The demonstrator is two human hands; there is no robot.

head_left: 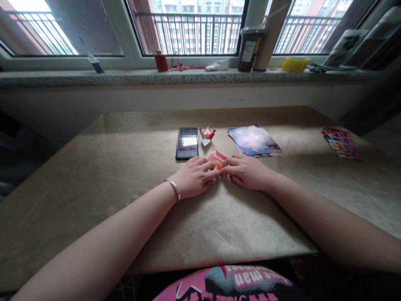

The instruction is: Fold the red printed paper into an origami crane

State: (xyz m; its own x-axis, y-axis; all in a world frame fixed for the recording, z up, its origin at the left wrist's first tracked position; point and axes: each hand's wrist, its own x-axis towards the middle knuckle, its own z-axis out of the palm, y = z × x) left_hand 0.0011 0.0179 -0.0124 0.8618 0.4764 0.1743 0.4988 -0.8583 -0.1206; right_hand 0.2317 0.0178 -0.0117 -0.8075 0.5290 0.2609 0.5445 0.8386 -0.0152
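While both forearms reach in over the tan tabletop (pixel 125 167), the two hands meet at a small piece of red printed paper (pixel 216 157). It lies near the middle of the tabletop, between the left hand (pixel 193 177) and the right hand (pixel 247 170). Left fingers cross its lower left part; right fingertips are on its right edge. Grip: both hands on the paper, fingers bent and close together; cannot tell whether either pinches it or only presses it down. The hands are near each other at the paper's lower edge. Silver bracelet (pixel 175 190) on the left wrist.

Just beyond the paper, a red-and-white folded figure (pixel 207 134) with pointed ends. Left of it, a dark phone (pixel 187 150), screen lit, partly blurred. Past the right hand, a loose stack of blue-purple sheets (pixel 257 140), edges out of line. Well apart at far right, more colourful printed sheets (pixel 341 143).

Behind, a speckled stone sill (pixel 125 78) bearing a red bottle (pixel 161 62), a dark lidded container (pixel 249 50) and a yellow block (pixel 295 64).
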